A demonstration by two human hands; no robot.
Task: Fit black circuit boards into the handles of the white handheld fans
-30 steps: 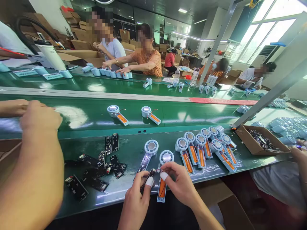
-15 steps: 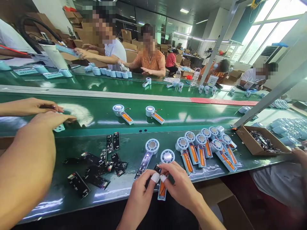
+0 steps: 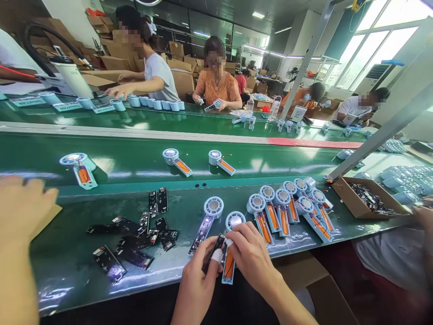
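My left hand, with a white cover on its thumb, grips a narrow black circuit board. At the board's upper end, my right hand pinches with a covered fingertip; what lies between those fingers is too small to tell. Under my hands lies a light-blue fan-like unit, its handle open to an orange battery and partly hidden by my fingers. Just left of it rests a similar unit with a circuit board in its handle. Several loose black circuit boards lie farther left.
Several light-blue units are bunched on the right, beside a cardboard box of small parts. Three more units sit on the green belt. A co-worker's arm reaches in from the left. Other people work across the belt.
My left hand has turned, so more of the circuit board shows. The co-worker's arms at left have drawn back, leaving a unit on the belt. Across the belt, a person has picked up a unit.
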